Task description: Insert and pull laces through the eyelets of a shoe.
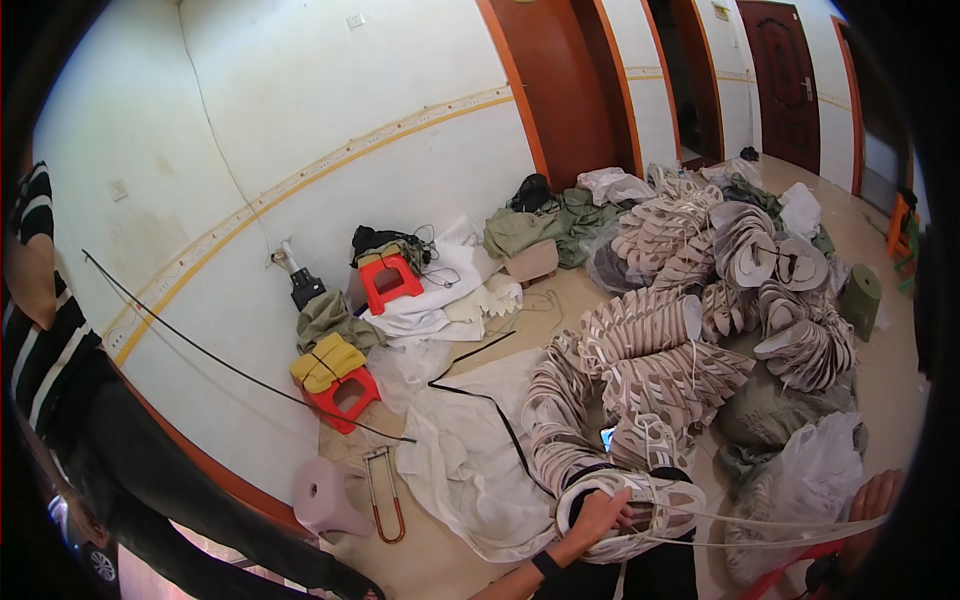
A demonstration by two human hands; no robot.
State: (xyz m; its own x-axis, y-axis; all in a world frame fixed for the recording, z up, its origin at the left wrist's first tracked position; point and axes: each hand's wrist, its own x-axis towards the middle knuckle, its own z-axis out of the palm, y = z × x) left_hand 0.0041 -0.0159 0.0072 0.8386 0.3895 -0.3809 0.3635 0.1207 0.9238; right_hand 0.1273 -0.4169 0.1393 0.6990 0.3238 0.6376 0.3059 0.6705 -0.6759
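Note:
In my lap lies a beige and white shoe upper, at the near end of a curving row of nested uppers. My left hand grips its edge, the thumb side hidden inside the opening. From the upper, a pair of white laces runs taut to the right. Their far end is in my right hand, closed, near the right rim of the picture. A bit of a lit phone screen shows between the uppers.
Bundles of uppers pile up ahead, beside a green stool and a clear plastic bag. White cloth covers floor at left, near red stools and a pinkish stool. A person in black trousers stands left.

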